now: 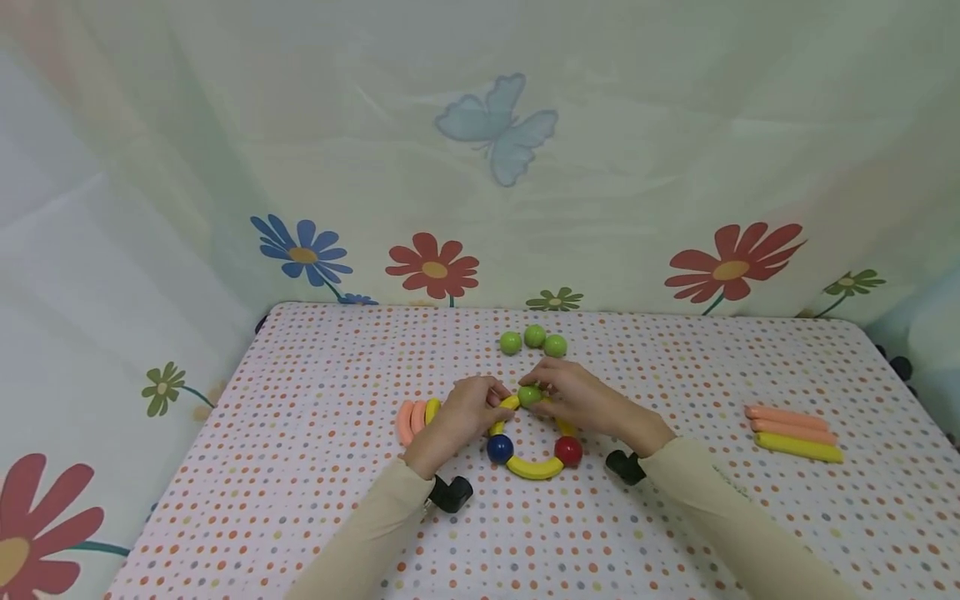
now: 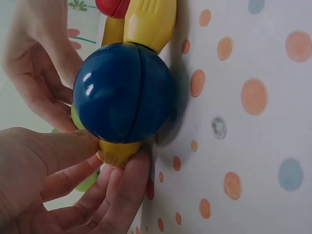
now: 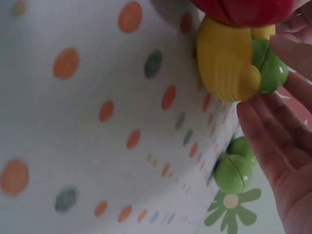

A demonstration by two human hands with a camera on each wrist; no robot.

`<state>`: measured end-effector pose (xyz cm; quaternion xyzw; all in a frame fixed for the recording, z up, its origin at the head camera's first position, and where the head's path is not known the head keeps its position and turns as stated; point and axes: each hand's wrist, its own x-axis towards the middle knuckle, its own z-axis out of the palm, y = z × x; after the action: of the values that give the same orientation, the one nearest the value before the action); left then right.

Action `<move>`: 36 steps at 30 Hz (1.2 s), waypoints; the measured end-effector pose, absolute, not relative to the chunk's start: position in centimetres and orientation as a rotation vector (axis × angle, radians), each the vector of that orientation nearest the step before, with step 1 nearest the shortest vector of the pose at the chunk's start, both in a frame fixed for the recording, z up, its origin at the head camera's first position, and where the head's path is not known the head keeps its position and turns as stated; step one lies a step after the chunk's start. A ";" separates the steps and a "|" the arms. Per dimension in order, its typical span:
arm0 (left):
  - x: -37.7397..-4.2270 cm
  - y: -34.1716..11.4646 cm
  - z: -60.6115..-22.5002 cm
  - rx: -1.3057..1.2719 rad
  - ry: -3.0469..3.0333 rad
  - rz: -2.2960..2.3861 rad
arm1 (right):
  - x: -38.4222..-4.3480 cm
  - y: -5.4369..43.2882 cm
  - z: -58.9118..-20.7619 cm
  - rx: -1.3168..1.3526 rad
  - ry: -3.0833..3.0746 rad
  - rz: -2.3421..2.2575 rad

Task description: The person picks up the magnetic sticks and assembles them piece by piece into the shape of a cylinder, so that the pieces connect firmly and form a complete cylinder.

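Observation:
On the dotted table cloth lies a ring of yellow curved rods joined by a blue ball (image 1: 500,449), a red ball (image 1: 568,451) and a green ball (image 1: 529,396). My left hand (image 1: 474,408) pinches the yellow rod (image 2: 118,152) between the blue and green balls, thumb above and fingers beneath in the left wrist view. At the ring's far side, my right hand (image 1: 573,396) holds the green ball between thumb and fingers. Its fingers also reach the end of the right yellow rod (image 3: 222,63). The near yellow rod (image 1: 536,468) links blue to red.
Three loose green balls (image 1: 535,336) lie beyond the hands. Left of the ring, salmon curved rods (image 1: 406,422) sit beside a yellow curved one (image 1: 432,410), partly behind my left hand. Straight salmon rods (image 1: 791,422) and a straight yellow rod (image 1: 798,447) lie far right. A printed curtain (image 1: 615,192) hangs behind.

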<state>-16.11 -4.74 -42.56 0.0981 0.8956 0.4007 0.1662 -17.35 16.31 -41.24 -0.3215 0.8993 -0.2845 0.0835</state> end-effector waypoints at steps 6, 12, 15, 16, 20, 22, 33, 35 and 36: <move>-16.1 -4.7 -42.8 0.283 2.564 1.126 | -17.5 16.2 -42.1 -0.905 2.713 -0.900; -16.1 -4.8 -42.7 0.289 2.566 1.131 | -16.9 15.8 -42.0 -0.964 2.792 -0.818; -16.1 -4.8 -42.7 0.294 2.571 1.129 | -16.7 15.6 -41.8 -1.016 2.827 -0.743; -16.1 -4.7 -42.7 0.291 2.569 1.129 | -16.6 15.6 -41.8 -1.027 2.835 -0.723; -16.1 -4.5 -42.8 0.270 2.572 1.112 | -16.3 16.0 -41.8 -1.014 2.825 -0.749; -16.0 -4.3 -42.8 0.263 2.567 1.118 | -16.1 16.9 -41.8 -0.966 2.798 -0.828; -15.7 -4.4 -42.7 0.253 2.535 1.153 | -14.5 31.3 -39.4 -0.657 2.979 -0.651; -15.6 -4.5 -42.6 0.266 2.545 1.137 | -14.0 34.6 -39.1 -0.594 3.009 -0.577; -15.6 -4.5 -42.6 0.277 2.553 1.129 | -13.8 36.2 -39.0 -0.546 3.015 -0.547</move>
<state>-15.64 -4.50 -42.56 0.0974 0.8973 0.3967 0.1674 -13.78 36.18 -38.99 -0.1755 0.9685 -0.1759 0.0144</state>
